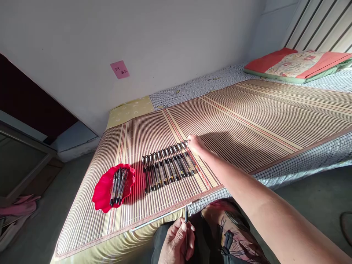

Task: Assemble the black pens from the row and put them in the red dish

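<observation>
My right hand (195, 143) reaches out over the bamboo mat (247, 117). Its fingers are closed at the top of the last pen on the right of a row of several black pens (167, 169). The pens lie side by side across the mat's slats. My left hand (176, 240) is low near my lap, below the mat's front edge, and pinches one thin pen (186, 229) upright. A red scalloped dish (103, 189) sits left of the row and holds several more pens (118, 185).
The mat covers a bed against a white wall with a pink note (120, 69) stuck on it. A red and floral pillow (298, 64) lies at the far right. A glass door and pink cloth (16, 207) are on the floor side at left.
</observation>
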Demonstrator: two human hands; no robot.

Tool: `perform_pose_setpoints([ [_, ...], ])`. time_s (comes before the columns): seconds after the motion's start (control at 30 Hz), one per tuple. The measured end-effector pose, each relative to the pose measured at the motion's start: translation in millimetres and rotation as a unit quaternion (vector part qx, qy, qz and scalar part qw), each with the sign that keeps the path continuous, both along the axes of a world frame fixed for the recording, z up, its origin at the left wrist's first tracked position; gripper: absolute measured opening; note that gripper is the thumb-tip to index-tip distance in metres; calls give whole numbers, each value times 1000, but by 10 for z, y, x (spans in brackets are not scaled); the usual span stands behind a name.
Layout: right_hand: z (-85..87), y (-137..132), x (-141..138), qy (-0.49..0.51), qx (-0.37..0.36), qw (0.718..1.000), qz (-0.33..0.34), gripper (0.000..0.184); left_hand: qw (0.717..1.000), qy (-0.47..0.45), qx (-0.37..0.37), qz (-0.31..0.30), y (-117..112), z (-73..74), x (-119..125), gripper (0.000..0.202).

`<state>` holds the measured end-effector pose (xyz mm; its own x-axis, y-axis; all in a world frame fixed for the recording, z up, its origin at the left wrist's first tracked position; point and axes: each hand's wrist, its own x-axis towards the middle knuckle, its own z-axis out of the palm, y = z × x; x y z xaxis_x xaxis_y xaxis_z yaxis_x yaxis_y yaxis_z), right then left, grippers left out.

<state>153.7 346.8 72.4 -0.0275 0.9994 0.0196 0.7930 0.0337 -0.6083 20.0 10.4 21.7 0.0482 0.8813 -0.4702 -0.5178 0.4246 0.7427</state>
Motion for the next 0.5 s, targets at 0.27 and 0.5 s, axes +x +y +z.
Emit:
perform_pose_setpoints([
  [0.27,227,-680,157,158,11,982,106,23,994,65,30,79,139,278,17,49],
  [0.5,20,-1950,-7,457,-137,833,282,35,967,193,98,135,251,328,10,48],
])
